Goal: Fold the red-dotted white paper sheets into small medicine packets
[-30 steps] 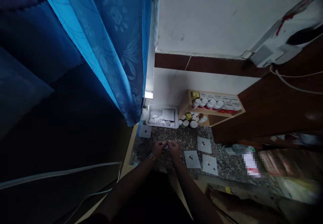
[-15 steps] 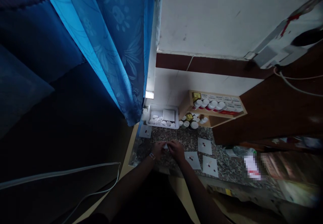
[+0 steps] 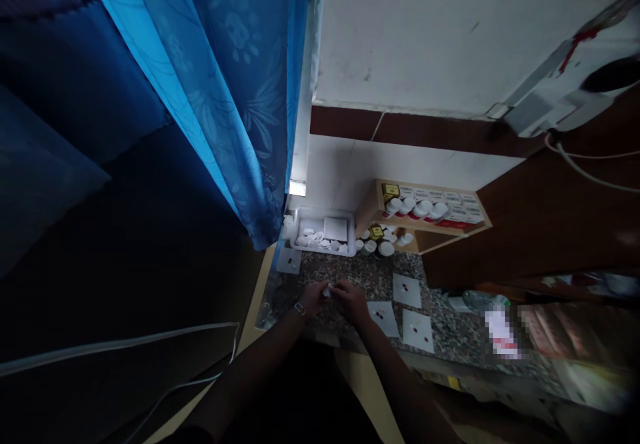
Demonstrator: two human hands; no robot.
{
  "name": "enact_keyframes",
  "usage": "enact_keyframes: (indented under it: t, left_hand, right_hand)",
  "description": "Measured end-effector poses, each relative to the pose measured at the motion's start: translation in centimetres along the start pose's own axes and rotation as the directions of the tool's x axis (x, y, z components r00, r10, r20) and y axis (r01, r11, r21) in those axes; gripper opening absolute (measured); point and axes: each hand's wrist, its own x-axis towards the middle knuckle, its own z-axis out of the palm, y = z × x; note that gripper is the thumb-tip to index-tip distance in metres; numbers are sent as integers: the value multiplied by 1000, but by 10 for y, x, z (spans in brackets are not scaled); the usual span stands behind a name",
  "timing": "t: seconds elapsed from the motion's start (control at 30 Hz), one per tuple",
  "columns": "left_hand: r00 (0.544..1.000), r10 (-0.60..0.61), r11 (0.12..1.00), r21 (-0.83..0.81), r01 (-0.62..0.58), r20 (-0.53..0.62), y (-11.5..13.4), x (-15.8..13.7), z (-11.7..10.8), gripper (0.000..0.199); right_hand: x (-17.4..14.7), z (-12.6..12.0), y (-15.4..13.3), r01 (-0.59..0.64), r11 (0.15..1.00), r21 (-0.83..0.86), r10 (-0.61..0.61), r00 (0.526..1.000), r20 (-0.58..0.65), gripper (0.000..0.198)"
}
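My left hand (image 3: 313, 297) and my right hand (image 3: 351, 300) meet above the speckled stone counter (image 3: 350, 267). Between their fingertips is a small folded white paper (image 3: 327, 291), pinched from both sides; what it may contain is hidden. To the right lie flat squares of white paper with small pills on them: one paper square (image 3: 384, 317) beside my right forearm, another paper square (image 3: 418, 330) nearer the front edge, and a third paper square (image 3: 407, 290) farther back. One more paper square (image 3: 289, 261) with pills lies at the counter's left end.
Behind my hands, a white plastic tray (image 3: 297, 243) holds folded paper packets and a paper stack. A wooden shelf (image 3: 373, 211) carries bottles and boxes, with more bottles (image 3: 385, 249) below. A blue curtain (image 3: 250, 97) hangs left; a plastic bottle (image 3: 477, 301) lies right.
The paper between my fingers looks smaller and more folded. My right hand has shifted slightly and its fingers sit closer over the paper. The pill papers stay where they were.
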Motion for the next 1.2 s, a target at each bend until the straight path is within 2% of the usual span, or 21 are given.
enact_keyframes:
  t: [0.13,0.2,0.23,0.33,0.4,0.5,0.6,0.77,0.9,1.0,1.1,1.2]
  left_hand:
    - [1000,-29,995,-100,28,-10,1,0,-2,25]
    - [997,-54,994,-100,49,-51,0,1,-4,26]
    - [995,-64,995,-75,58,-74,-1,2,-5,26]
    - [993,-50,998,24,53,-108,-4,4,-8,25]
    - [994,-30,998,58,36,-102,-5,4,-9,24]
    - [996,-17,996,85,25,-89,-4,3,-8,23]
    - [994,-10,990,137,25,-104,-1,2,-8,23]
    - [974,56,968,252,1,-221,6,1,-8,30]
    - [973,71,955,296,-2,-221,10,1,-8,33]
    - [976,78,950,311,-12,-201,12,-3,-10,32]
    - [981,29,950,309,33,-193,11,-8,-13,28]
    - [974,-73,983,148,106,-215,8,-13,-14,24]
  right_hand:
    - [-2,-6,-11,-13,994,111,10,1000,23,26]
    - [-2,-4,-12,-82,972,221,87,996,-15,26]
    - [-1,-1,-11,-149,947,285,169,985,-45,27]
    - [4,8,-1,-384,800,461,456,888,-53,35]
    - [7,14,7,-479,715,509,525,849,61,36]
    - [9,21,14,-528,643,554,506,837,211,34]
    - [7,26,15,-528,585,616,466,840,278,32]
    - [5,28,7,-504,539,674,440,852,285,28]
    - [7,27,1,-547,477,688,473,820,324,30]
    - [5,30,1,-570,392,722,504,790,350,31]
    - [0,38,3,-578,298,759,544,757,363,34]
    - [-4,47,1,-573,256,779,573,739,355,36]
